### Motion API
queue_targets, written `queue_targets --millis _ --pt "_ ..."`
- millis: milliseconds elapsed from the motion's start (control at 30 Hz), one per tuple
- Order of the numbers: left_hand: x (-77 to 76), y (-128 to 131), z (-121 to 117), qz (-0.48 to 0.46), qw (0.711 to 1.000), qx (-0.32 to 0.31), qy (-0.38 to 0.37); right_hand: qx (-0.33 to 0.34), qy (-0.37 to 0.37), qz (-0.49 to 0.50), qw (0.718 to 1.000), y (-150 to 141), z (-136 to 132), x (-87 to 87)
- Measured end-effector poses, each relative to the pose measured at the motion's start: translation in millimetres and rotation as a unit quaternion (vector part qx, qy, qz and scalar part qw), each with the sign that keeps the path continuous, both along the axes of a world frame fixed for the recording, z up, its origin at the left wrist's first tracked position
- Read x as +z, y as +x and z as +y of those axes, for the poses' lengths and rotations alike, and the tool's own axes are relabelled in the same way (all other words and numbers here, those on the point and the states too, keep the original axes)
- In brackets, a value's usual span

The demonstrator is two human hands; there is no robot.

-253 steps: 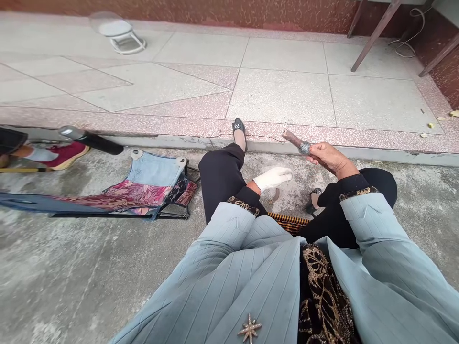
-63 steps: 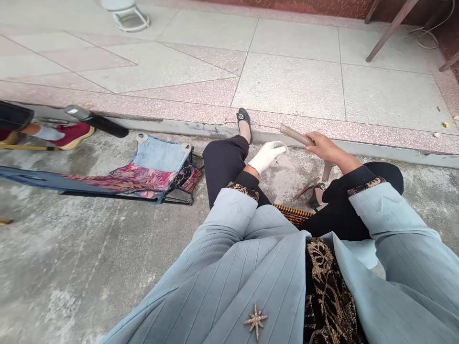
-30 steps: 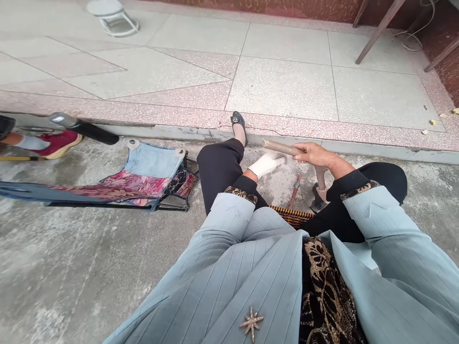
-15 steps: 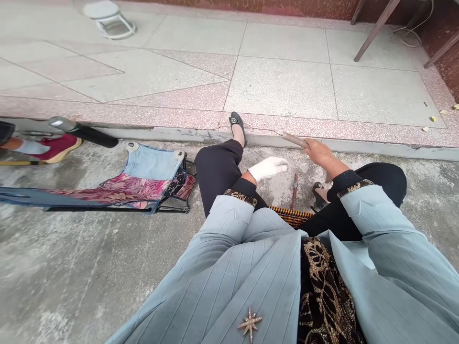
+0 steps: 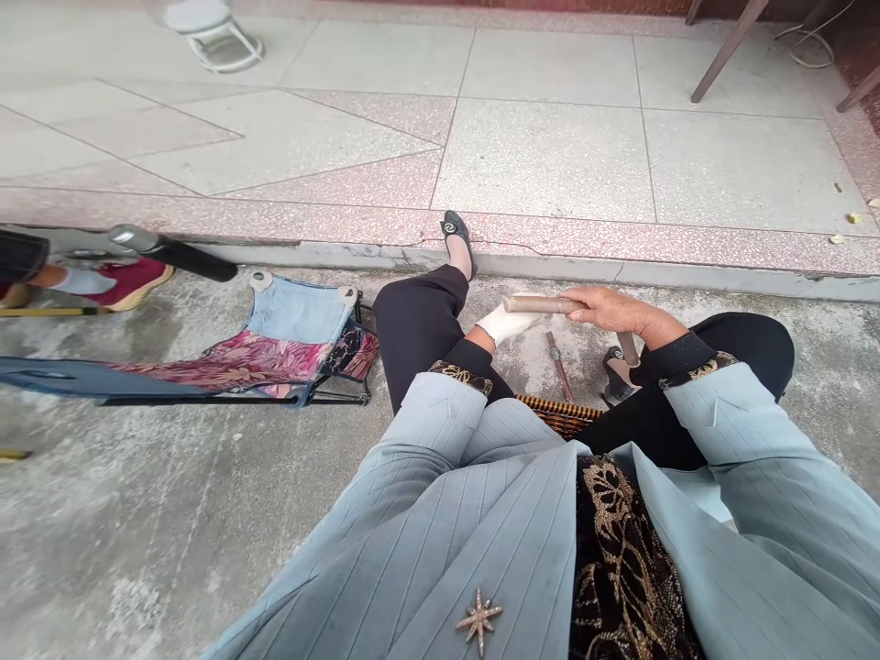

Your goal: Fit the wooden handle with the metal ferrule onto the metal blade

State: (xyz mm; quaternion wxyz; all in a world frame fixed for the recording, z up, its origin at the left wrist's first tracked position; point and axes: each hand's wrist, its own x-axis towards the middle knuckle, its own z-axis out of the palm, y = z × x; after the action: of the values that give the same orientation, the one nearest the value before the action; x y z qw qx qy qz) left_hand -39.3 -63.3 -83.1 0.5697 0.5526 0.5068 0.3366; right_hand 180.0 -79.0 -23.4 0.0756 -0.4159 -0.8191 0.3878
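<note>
My left hand [image 5: 505,323] wears a white glove. Its fingers look curled, but the rod hides most of them, and what they hold cannot be made out. In my bare right hand [image 5: 611,309] is a greyish-brown rod [image 5: 534,304], lying level with its free end over the glove; whether the glove touches it I cannot tell. Another short length [image 5: 626,348] of similar colour shows below that hand; I cannot tell whether it joins the rod. Beneath my hands, between my knees, a thin rusty-brown bar with a knob [image 5: 557,358] slants beside a woven orange-and-black edge [image 5: 560,414].
A folding lounge chair [image 5: 295,312] with blue and floral fabric stands to the left. Past it are another person's red shoe [image 5: 130,280] and a black tube with a silver end [image 5: 185,252]. A raised tiled step [image 5: 550,151] runs ahead, with a white stool [image 5: 224,41] on it.
My right hand has swung the rod left and down, so its end now lies over the gloved left hand. The rusty-brown bar leans at a different slant. The view has shifted slightly.
</note>
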Motion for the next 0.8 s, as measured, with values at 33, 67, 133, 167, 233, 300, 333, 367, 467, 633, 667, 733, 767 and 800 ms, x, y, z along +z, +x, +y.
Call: queue_targets --millis 33,67,133,167,233,300,333,367,467,633,667,733,767,800 --pt "-1.5 2 -1 0.01 1.0 -0.016 0.009 -0.023 0.028 -0.017 0.999 1 2 1.0" --pt "-2.7 2 -1 0.024 0.999 -0.042 0.022 -0.037 0.05 -0.03 0.998 1 2 0.7" --pt "-4.1 2 -3 0.053 0.993 -0.096 0.05 -0.045 0.078 -0.043 0.995 0 2 -2.1" --pt "-4.3 2 -3 0.067 0.988 -0.122 0.061 -0.047 0.089 -0.044 0.994 -1 1 -3.7" --pt "-3.9 1 -4 0.083 0.981 -0.161 0.07 -0.062 0.1 -0.043 0.992 -4 -1 -6.2" --pt "-3.3 0 -4 0.084 0.979 -0.174 0.064 -0.085 0.097 -0.04 0.991 -7 -2 -7.6" --pt "-3.2 0 -4 0.081 0.98 -0.172 0.058 -0.096 0.094 -0.038 0.99 -8 -2 -8.2" --pt "-3.4 0 -4 0.075 0.982 -0.164 0.051 -0.107 0.091 -0.037 0.989 -9 -1 -8.9" --pt "-5.3 1 -5 0.051 0.991 -0.122 0.036 -0.137 0.104 -0.046 0.984 -9 1 -11.7" --pt "-9.3 2 -6 0.08 0.985 -0.115 0.102 -0.17 0.137 -0.097 0.971 -3 4 -14.1" --pt "-9.5 2 -7 0.1 0.979 -0.127 0.125 -0.174 0.141 -0.114 0.968 -2 4 -13.9" --pt "-8.9 2 -9 0.142 0.965 -0.144 0.167 -0.173 0.152 -0.152 0.961 1 4 -13.5" --pt "-8.1 1 -10 0.167 0.956 -0.151 0.187 -0.168 0.16 -0.172 0.957 1 4 -13.8" --pt "-6.7 1 -10 0.193 0.947 -0.16 0.203 -0.159 0.168 -0.192 0.954 2 4 -14.5"
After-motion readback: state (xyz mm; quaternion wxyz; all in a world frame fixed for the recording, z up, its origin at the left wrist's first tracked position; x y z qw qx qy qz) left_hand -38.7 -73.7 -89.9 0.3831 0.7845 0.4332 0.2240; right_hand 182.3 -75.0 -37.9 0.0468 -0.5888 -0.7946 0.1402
